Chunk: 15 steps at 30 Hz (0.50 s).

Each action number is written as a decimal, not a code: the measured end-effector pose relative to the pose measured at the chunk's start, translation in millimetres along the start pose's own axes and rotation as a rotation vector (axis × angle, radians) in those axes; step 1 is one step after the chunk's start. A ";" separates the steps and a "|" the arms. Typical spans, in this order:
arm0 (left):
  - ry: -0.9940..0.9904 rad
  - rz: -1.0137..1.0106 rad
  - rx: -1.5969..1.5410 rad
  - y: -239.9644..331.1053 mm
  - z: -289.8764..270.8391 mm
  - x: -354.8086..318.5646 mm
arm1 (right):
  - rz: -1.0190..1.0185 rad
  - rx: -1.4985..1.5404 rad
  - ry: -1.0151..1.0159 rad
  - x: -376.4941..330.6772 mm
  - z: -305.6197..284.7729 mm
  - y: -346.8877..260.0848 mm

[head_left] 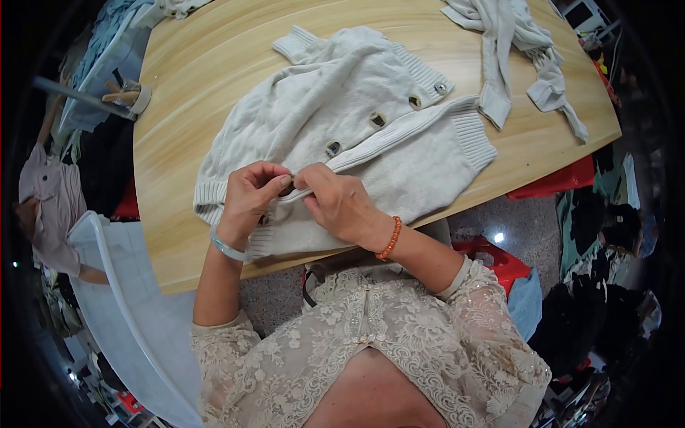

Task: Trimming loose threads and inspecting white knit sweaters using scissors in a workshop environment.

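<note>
A cream knit cardigan [250, 121] lies on the wooden table in front of me, its ribbed cuffs and hem spread out. Large dark buttons [377, 120] run in a slanting row along its front band. At the near end of that row, my left hand [253, 196] pinches the band's edge beside a dark button [287, 190], which my fingers partly cover. Close against it, my right hand [341, 202] has its fingers curled down on the same band. The fingertips of both hands almost meet, so the exact grip on the button is hidden.
More cream knitwear [499, 43] lies at the table's far right. A tape roll [141, 100] and tools sit by the left edge. A white bin [135, 285] stands at left, near another person's sleeve [50, 185]. Red plastic [499, 264] and dark clothes are at right.
</note>
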<state>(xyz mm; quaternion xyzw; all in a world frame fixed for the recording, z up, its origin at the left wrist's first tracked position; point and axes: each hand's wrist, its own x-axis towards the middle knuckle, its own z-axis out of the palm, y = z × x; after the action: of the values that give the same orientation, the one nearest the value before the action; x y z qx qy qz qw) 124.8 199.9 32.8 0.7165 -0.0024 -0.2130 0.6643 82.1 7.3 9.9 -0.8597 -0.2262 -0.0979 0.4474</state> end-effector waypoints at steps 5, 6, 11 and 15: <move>-0.005 -0.036 -0.046 -1.9 -2.3 -3.3 | 0.015 -0.019 -0.020 -2.0 -2.7 -2.7; -0.034 -0.039 -0.041 0.0 -0.3 -4.7 | 0.022 -0.041 -0.055 -3.6 -3.4 -0.7; -0.191 0.146 0.112 -2.2 0.0 -20.2 | 0.015 -0.045 -0.071 -4.3 -2.2 11.1; 0.050 0.343 0.426 -17.7 2.4 -26.7 | -0.001 -0.041 -0.087 0.6 2.2 12.5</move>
<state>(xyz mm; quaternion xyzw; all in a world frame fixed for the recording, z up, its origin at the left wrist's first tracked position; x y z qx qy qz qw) 94.8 207.4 24.0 0.8343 -0.1521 -0.0745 0.5246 88.5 3.1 -0.2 -0.8719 -0.2440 -0.0650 0.4196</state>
